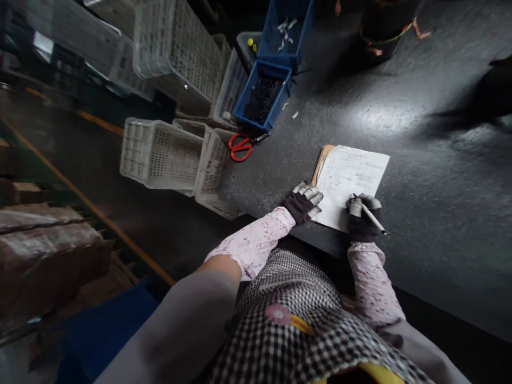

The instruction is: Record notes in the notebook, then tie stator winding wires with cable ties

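Note:
A notebook (352, 173) with handwritten lines lies open on the dark table, its brown cover showing along the left edge. My left hand (304, 201), in a dark glove with pale fingers, rests flat on the notebook's lower left edge, fingers stretched out. Over the lower right of the page, my right hand (363, 218), gloved alike, is closed around a white pen (373, 218). The pen's tip points toward the page; whether it touches the paper I cannot tell.
Red-handled scissors (241, 146) lie at the table's left side. Beyond them stand a blue bin (262, 96) of dark pieces and another blue bin (285, 32). White plastic crates (168, 154) line the left edge. A dark bucket-like container (386, 34) stands at the far side.

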Demonstrator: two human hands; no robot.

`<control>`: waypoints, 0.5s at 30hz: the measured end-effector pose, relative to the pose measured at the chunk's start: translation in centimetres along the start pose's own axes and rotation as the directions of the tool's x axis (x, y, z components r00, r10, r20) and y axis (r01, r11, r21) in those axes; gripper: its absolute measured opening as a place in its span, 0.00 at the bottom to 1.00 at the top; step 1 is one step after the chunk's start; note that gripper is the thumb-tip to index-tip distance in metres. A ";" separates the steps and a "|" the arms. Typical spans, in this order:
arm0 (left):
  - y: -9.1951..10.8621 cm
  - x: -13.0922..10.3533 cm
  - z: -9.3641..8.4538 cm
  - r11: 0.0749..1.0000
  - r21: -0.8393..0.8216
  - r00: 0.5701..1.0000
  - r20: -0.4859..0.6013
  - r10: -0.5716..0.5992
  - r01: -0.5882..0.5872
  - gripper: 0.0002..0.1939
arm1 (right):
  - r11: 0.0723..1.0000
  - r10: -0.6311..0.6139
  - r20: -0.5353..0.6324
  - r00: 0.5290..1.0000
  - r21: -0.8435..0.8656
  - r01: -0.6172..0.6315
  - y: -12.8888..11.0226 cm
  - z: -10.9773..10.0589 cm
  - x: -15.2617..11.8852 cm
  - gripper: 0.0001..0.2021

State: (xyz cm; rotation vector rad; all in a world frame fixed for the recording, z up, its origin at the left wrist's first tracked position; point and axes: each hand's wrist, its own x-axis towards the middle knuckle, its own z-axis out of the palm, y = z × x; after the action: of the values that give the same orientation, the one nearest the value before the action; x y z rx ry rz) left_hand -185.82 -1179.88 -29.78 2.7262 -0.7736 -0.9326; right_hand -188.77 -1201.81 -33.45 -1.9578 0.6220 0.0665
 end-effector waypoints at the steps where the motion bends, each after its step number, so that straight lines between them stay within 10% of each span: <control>1: 0.0 0.0 0.0 1.000 0.000 1.000 -0.004 0.011 -0.011 0.28 | 1.000 -0.002 -0.004 1.000 -0.004 0.002 0.0 0.0 0.0 0.22; 15: 1.6 0.2 -0.9 0.993 0.086 0.997 -0.023 -0.075 0.077 0.31 | 0.997 -0.045 -0.005 0.999 0.067 0.045 1.1 0.6 0.2 0.21</control>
State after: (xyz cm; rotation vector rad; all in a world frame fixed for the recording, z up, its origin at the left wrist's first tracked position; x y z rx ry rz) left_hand -185.81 -1181.41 -28.68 2.8541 -0.7285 -0.9053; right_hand -188.97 -1201.68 -34.70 -1.9063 0.5752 0.0144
